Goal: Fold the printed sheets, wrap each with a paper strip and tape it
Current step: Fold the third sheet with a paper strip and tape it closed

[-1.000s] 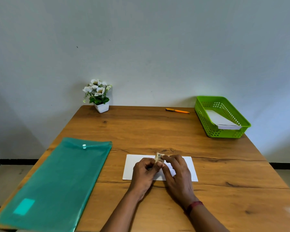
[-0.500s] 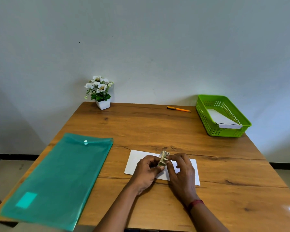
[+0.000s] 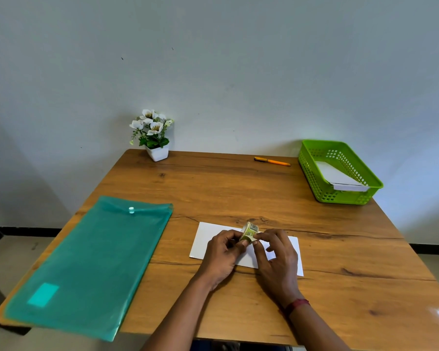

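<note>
A folded white sheet [image 3: 208, 239] lies flat on the wooden table [image 3: 264, 193] near its front middle. Above it my left hand [image 3: 222, 257] grips a small tape roll [image 3: 249, 231] with a printed green and tan side, holding it upright. My right hand [image 3: 276, 259] is just right of the roll and pinches at its lower edge with thumb and forefinger. Both hands hover over the sheet and hide its middle. I cannot make out a loose tape end or a paper strip.
A teal plastic folder [image 3: 91, 262] covers the table's left front. A green basket [image 3: 340, 171] with white paper inside stands at the back right. An orange pen [image 3: 273, 161] and a small potted flower [image 3: 153, 135] sit along the back edge.
The tape roll has tilted and turned between my fingers, and both hands have shifted slightly right over the sheet. The view has dipped a little.
</note>
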A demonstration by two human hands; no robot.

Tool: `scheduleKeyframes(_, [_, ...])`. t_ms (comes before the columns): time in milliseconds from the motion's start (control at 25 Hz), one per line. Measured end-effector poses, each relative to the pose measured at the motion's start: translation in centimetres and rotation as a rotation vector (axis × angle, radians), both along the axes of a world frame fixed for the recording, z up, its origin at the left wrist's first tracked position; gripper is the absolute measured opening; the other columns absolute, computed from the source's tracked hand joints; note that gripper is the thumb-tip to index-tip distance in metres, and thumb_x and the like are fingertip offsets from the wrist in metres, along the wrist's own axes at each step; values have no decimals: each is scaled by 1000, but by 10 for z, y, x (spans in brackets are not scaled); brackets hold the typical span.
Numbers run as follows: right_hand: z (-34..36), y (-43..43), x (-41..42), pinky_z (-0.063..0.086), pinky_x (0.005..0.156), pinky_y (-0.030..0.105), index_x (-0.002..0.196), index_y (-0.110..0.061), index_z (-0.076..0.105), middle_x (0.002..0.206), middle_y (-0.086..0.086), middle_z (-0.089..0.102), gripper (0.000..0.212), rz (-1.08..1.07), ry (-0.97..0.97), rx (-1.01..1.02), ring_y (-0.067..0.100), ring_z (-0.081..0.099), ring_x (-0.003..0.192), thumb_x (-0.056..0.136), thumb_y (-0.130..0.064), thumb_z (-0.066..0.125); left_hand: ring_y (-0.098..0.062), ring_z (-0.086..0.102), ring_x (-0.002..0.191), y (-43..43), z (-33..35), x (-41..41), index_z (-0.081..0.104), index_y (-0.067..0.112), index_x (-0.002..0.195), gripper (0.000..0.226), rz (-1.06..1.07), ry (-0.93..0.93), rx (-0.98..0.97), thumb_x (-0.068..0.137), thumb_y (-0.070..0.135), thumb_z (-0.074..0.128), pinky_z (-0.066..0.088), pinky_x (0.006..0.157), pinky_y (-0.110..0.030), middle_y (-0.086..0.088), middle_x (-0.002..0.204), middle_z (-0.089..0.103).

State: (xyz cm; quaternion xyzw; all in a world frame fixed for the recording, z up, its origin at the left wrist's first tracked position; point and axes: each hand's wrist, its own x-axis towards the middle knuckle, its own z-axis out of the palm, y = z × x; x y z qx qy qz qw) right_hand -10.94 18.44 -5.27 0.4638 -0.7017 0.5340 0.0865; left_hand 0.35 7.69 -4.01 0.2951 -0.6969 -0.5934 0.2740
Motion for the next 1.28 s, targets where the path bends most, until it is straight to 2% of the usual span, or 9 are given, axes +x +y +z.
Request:
scheduleKeyframes(120, [0,1,0,46,64,16,95,-21,66,96,-10,57,11,23,-13,-40,8,58,86,94,-29,58,-14,68,94,1,1,0,75,21,101,10,9,3,-7,93,19,69,56,81,-34,3,97,74])
scheduleKeyframes(200, [2,1,0,47,62,18,94,-22,65,96,-11,58,8,33,-29,-60,9,59,86,94,-27,60,-14,67,96,1,2,0,74,20,103,11,15,-10,-23,93,20,69,55,82,-35,3,99,73])
scheduleKeyframes(480, [9,1,-2,49,60,23,85,-26,64,90,-13,62,8,62,-179,-98,14,63,85,88,-19,64,-6,63,97,3,2,-1,74,21,109,16,14,-43,-52,97,25,63,53,81,-24,6,104,70])
scheduleKeyframes(680, [9,0,-4,49,63,24,98,-26,69,98,-13,60,11,52,-176,-39,14,61,92,88,-22,66,-7,59,93,6,3,-3,71,22,105,17,15,-126,-141,101,26,56,50,76,-19,6,100,64])
scheduleKeyframes(800, [8,0,-4,46,74,20,106,-28,70,104,-12,55,19,30,-145,17,11,58,100,88,-22,69,-9,59,91,8,2,-4,70,20,100,17,9,-125,-151,101,27,54,52,77,-30,4,97,62])
scheduleKeyframes(920, [9,0,-4,43,82,19,100,-29,69,105,-9,56,13,29,-157,23,11,56,102,88,-24,67,-8,57,88,9,1,-5,68,20,96,18,-3,-153,-236,102,29,52,50,75,-33,2,94,60])
scheduleKeyframes(1120, [11,2,-4,43,77,16,93,-31,65,102,-10,56,16,101,-163,0,14,58,100,88,-16,67,-12,56,86,9,-1,-5,65,19,93,22,-13,-159,-285,103,31,49,48,74,-38,0,90,58])
scheduleKeyframes(1280, [12,3,-5,48,71,23,92,-31,67,102,-11,60,13,119,-244,-25,15,60,100,87,-19,66,-11,56,86,8,0,-4,62,24,90,20,-13,-152,-282,103,31,49,48,74,-38,1,89,60])
